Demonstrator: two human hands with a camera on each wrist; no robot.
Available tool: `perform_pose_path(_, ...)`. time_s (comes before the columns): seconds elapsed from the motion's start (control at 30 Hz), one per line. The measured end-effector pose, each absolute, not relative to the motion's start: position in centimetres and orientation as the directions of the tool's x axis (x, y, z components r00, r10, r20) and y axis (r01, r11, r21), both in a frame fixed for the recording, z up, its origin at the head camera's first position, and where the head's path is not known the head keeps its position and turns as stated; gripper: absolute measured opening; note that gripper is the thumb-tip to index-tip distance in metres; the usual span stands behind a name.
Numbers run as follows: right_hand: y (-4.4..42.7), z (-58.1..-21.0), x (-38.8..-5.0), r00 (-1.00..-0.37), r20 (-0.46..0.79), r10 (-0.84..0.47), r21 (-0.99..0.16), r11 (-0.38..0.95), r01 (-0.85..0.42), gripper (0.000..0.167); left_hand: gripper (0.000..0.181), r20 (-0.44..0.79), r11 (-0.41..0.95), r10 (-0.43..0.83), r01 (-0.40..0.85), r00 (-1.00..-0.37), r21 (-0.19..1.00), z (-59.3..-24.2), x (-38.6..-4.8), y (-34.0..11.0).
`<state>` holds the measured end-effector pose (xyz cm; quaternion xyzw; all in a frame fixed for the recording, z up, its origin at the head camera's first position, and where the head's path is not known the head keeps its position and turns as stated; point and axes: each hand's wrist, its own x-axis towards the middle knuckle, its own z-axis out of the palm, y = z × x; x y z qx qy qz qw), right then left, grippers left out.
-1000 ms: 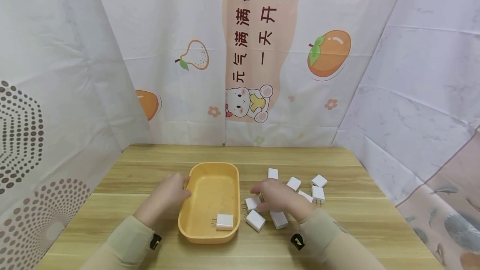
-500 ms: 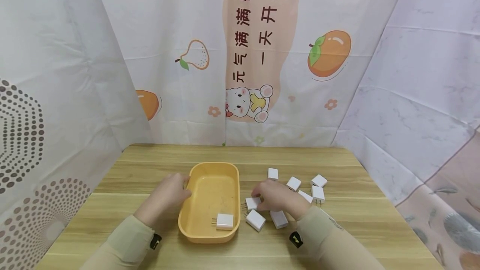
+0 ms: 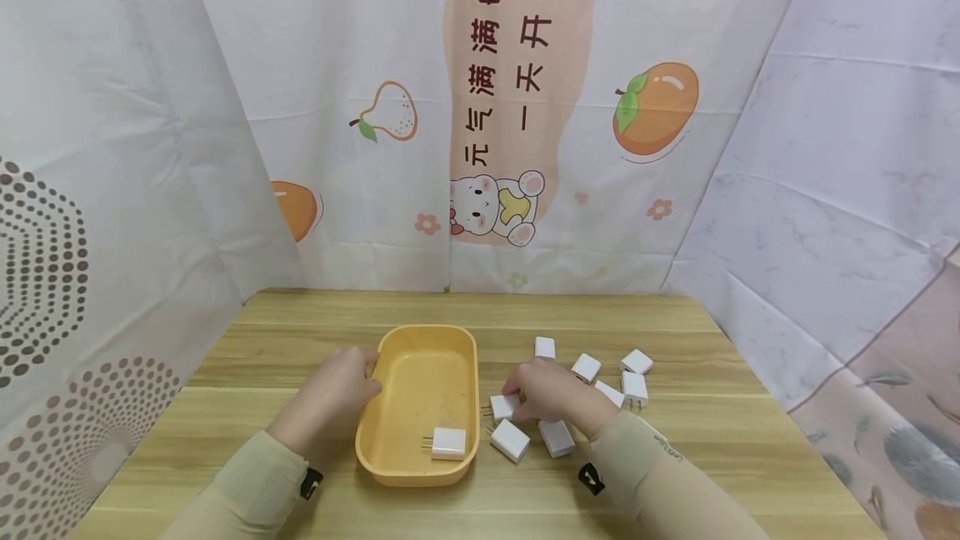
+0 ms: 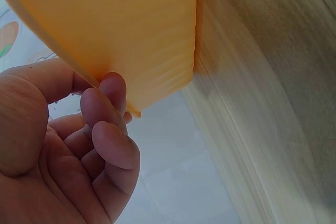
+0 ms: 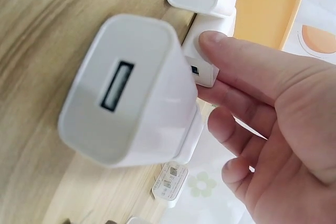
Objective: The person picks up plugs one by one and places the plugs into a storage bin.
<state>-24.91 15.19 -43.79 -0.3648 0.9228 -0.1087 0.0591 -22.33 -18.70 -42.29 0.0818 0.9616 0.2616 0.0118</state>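
Note:
On the left, my left hand (image 3: 341, 386) pinches the rim of a yellow plastic tray (image 3: 420, 386) between thumb and fingers; the left wrist view shows the fingertips (image 4: 107, 103) at that edge. One white USB charger (image 3: 448, 444) with two prongs lies inside the tray near its front. Right of the tray, my right hand (image 3: 558, 394) pinches another white USB charger (image 3: 503, 407) by its end. In the right wrist view, the thumb is on one face of this charger (image 5: 202, 43) and a finger on the opposite side. It appears to be still on the table.
Several more white chargers lie around my right hand; the closest are a charger (image 3: 510, 441) in front and a charger (image 3: 557, 438) by the wrist. Others sit farther right, such as a charger (image 3: 634, 386). A printed curtain (image 3: 375, 190) hangs behind the wooden table (image 3: 300, 332).
My right hand has lowered slightly, and its thumb and fingers have closed on the charger beside the tray. The left hand and the tray have stayed in place.

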Motion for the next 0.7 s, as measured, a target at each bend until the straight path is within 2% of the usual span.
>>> perform_pose_path(0.33, 15.13, -43.87, -24.83, -0.747, -0.036, -0.664, -0.258, 0.728, -0.635, 0.014, 0.052, 0.023, 0.848, 0.163, 0.152, -0.986, 0.508, -42.35, -22.38, -18.77)
perform_pose_path(0.7, 15.18, -43.98, -24.78, -0.753, -0.030, -0.658, -0.256, 0.733, -0.630, 0.018, 0.052, 0.014, 0.845, 0.158, 0.142, -0.987, 0.516, -42.36, -22.38, -18.70)
